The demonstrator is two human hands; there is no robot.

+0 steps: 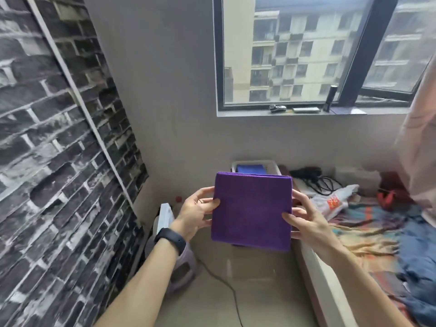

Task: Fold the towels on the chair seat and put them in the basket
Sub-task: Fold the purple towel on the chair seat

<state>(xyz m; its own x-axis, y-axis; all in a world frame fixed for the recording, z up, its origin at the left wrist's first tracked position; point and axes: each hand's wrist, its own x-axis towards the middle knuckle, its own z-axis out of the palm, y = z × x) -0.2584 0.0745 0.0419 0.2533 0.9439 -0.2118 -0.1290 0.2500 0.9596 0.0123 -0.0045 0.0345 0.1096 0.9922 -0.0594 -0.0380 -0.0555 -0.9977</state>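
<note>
Fingers (pixel 289 217) of the right hand (pixel 309 223) curl round the right edge of the folded purple towel (pixel 251 211), the thumb lying on its near face. The left hand (pixel 195 213) pinches the opposite edge the same way, thumb in front and the other fingers behind. Both hands grip the cloth firmly, and the left wrist wears a black band (pixel 169 239). Folded into a neat, thick square, the towel hangs in the air in front of the white basket (pixel 271 165) and hides its lower part. A folded blue towel (pixel 250 168) lies inside the basket. Right of the basket are dark cables (pixel 316 179), then a white plastic bag (pixel 335 201) with orange print on a bed (pixel 368 234) with patterned sheets. Left of the basket and nearer the person stands a lilac stool (pixel 184 267).
</note>
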